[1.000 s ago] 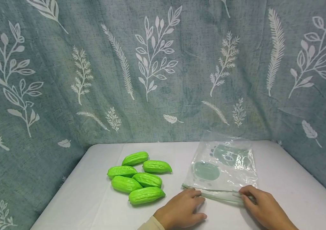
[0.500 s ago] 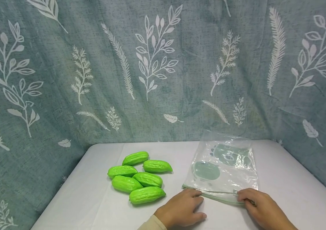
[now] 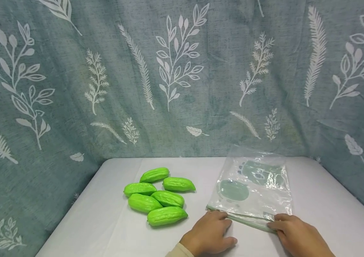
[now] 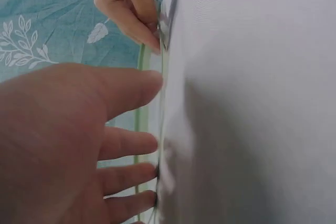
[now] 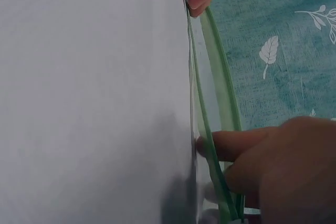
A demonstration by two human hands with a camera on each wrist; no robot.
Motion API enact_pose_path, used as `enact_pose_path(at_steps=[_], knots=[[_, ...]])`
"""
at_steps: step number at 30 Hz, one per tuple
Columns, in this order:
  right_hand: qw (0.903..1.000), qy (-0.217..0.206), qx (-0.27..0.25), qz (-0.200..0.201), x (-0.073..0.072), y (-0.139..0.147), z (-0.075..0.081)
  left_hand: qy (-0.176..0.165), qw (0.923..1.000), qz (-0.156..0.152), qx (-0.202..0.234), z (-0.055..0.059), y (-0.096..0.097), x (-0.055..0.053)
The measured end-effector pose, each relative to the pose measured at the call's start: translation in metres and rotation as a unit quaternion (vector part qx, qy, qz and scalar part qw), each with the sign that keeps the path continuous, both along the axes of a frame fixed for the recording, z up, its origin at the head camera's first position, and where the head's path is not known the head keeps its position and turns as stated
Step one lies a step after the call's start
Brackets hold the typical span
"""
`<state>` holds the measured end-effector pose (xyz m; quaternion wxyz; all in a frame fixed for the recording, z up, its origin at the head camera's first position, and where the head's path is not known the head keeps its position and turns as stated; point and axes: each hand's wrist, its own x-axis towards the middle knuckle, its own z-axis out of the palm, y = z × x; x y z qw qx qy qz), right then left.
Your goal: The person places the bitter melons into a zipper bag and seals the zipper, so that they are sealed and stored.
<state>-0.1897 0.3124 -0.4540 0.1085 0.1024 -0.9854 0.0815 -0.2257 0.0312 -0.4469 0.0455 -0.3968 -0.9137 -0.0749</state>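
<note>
We use three cameras. The head camera looks forward and down from above the near side of the table [image 3: 117, 232]; at this longer range we see the far edge, both far corners and the curtain [image 3: 214, 89] behind them. The left wrist camera sits close to the left hand [image 3: 212, 232], turned sideways, and faces along the mouth of the bag [image 3: 256, 200] toward the table's right edge. The right wrist camera, also close and sideways at the right hand [image 3: 297, 233], faces the opposite way, toward the left edge. In each wrist view we find the other hand at the top. All three views share both hands, the bag's mouth and part of the curtain.
</note>
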Motion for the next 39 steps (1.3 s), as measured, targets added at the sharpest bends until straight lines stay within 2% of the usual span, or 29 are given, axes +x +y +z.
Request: enact_pose_path(at_steps=[3, 5, 14, 17, 21, 25, 30, 33, 39], knots=[[0.9998, -0.018, 0.003, -0.007, 0.000, 0.001, 0.000, 0.002, 0.9999, 0.016, 0.002, -0.001, 0.004, 0.001], [0.9998, -0.014, -0.002, -0.011, 0.000, 0.002, 0.000, 0.006, 0.9997, 0.021, 0.003, -0.002, 0.006, 0.002], [0.9973, 0.065, -0.035, -0.001, 0.002, -0.001, -0.003, 0.063, 0.9972, 0.031, -0.024, -0.005, 0.007, 0.003], [0.9969, 0.065, -0.043, -0.006, 0.002, -0.001, -0.002, 0.068, 0.9967, 0.032, -0.032, -0.005, 0.008, 0.003], [0.9969, 0.042, -0.063, -0.020, 0.002, 0.001, -0.001, 0.052, 0.9974, 0.033, -0.038, -0.003, 0.011, 0.004], [0.9959, 0.023, -0.084, -0.024, 0.003, 0.003, -0.001, 0.059, 0.9971, 0.028, -0.040, -0.003, 0.013, 0.004], [0.9942, 0.030, -0.101, -0.019, 0.004, 0.005, -0.004, 0.082, 0.9957, 0.014, -0.043, -0.006, 0.015, 0.002], [0.9937, 0.035, -0.105, -0.016, 0.003, 0.003, -0.005, 0.074, 0.9967, 0.001, -0.033, -0.006, 0.014, 0.000], [0.9913, 0.051, -0.121, -0.005, 0.001, 0.001, -0.007, 0.056, 0.9980, -0.027, 0.014, -0.009, 0.010, -0.005]])
